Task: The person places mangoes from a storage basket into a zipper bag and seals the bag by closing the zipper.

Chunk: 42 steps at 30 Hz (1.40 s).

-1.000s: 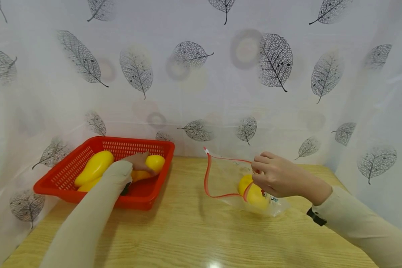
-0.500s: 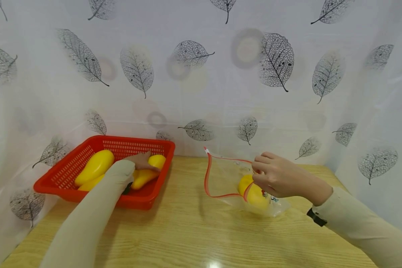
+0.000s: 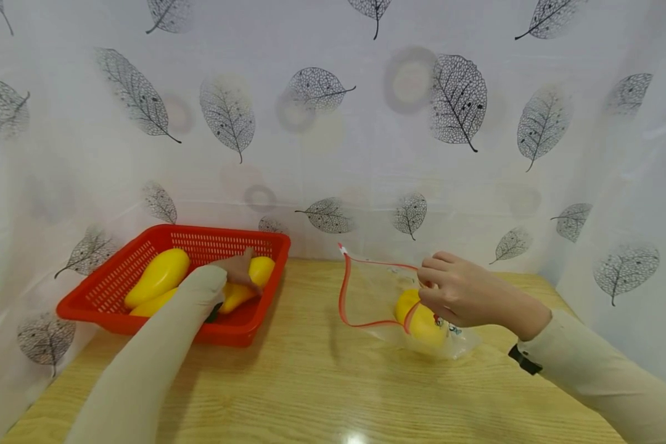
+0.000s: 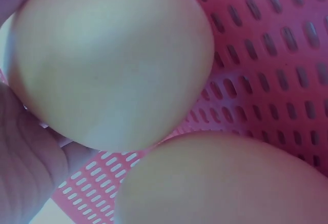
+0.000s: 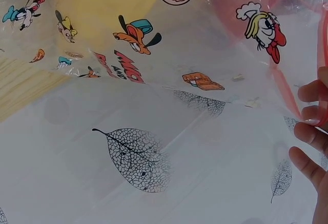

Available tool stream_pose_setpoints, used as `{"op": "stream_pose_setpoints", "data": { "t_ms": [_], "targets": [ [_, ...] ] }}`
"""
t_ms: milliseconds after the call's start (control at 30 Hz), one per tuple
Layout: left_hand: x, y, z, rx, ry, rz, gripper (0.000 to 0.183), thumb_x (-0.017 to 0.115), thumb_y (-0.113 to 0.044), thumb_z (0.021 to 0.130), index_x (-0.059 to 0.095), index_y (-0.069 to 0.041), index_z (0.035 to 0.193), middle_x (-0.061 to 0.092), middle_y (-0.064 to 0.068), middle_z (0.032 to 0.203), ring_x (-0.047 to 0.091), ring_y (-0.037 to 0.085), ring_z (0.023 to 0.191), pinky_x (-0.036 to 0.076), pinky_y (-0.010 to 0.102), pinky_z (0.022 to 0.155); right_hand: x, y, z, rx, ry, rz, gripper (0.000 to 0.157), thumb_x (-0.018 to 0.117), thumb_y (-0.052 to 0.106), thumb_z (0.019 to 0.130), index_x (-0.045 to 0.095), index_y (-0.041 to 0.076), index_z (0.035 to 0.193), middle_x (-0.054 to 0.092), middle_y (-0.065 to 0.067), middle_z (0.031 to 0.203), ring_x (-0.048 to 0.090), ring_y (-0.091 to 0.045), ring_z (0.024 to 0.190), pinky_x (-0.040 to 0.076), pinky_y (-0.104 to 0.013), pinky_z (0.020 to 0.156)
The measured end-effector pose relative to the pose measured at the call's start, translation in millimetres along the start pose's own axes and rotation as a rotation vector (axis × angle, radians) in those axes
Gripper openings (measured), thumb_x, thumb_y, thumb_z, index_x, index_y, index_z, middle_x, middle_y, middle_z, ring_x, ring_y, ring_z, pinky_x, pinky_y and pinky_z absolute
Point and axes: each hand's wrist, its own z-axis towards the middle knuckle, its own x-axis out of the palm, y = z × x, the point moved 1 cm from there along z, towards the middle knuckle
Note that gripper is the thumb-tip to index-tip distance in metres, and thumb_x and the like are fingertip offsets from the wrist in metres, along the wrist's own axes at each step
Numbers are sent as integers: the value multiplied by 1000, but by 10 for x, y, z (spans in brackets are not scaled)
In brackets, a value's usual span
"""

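Inside the red plastic basket (image 3: 232, 335), my left hand (image 3: 236, 271) grips a yellow mango (image 3: 240, 297) near the right wall. In the left wrist view this mango (image 4: 113, 65) has a finger at its upper left and the palm (image 4: 25, 167) along its lower left; another mango (image 4: 220, 183) lies just below. My right hand (image 3: 457, 290) pinches the red-edged rim of a clear zip bag (image 3: 369, 296), whose mouth gapes to the left. A yellow mango-like fruit (image 3: 426, 325) rests in the bag. Cartoon prints show on the bag (image 5: 169, 70) in the right wrist view.
Two more yellow mangoes (image 3: 158, 277) lie in the basket's left half, partly behind my left forearm. Basket and bag stand apart on a wooden table (image 3: 311, 376). A white curtain (image 3: 333, 166) with leaf prints hangs behind and along both sides.
My left hand has shifted slightly right over the mango in the basket, and the mango has turned or slid a little. The right hand and bag stay in place.
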Motion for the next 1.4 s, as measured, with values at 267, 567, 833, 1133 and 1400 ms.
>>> {"op": "stream_pose_setpoints", "data": {
  "t_ms": [267, 567, 833, 1133, 1400],
  "targets": [
    [-36, -18, -40, 31, -13, 49, 108, 73, -48, 74, 12, 9, 142, 38, 31, 137, 46, 37, 117, 36, 54, 104, -3, -2, -10, -1, 6, -9, 42, 30, 25, 101, 48, 17, 64, 43, 3, 69, 34, -12, 66, 39, -29, 65],
    [-78, 8, -130, -75, 26, 30, 100, 64, -47, 79, 14, 12, 144, 32, 32, 143, 42, 39, 119, 32, 55, 106, -14, -4, -16, 1, 7, -4, 41, 31, 25, 101, 48, 17, 64, 45, 2, 70, 36, -12, 67, 40, -29, 66],
    [17, -18, -123, -267, 63, -240, 109, 62, -42, 82, -13, 5, 145, 23, 32, 143, 34, 40, 124, 28, 54, 109, -16, 3, 0, -1, 7, -4, 42, 30, 25, 100, 48, 17, 63, 44, 3, 69, 35, -12, 66, 40, -29, 65],
    [111, -56, -56, -334, -39, -289, 121, 74, -38, 74, -16, 2, 145, 19, 36, 138, 36, 43, 118, 39, 56, 101, -14, 8, -4, -2, 7, -5, 42, 30, 24, 100, 48, 17, 63, 43, 3, 69, 34, -12, 66, 40, -29, 66],
    [143, -98, 19, -399, -97, -199, 122, 81, -35, 69, -7, 6, 144, 11, 40, 139, 34, 50, 122, 37, 59, 102, -11, 5, -1, -6, 8, -9, 42, 30, 25, 100, 49, 17, 63, 43, 2, 69, 33, -12, 65, 38, -29, 65]
  ]
}}
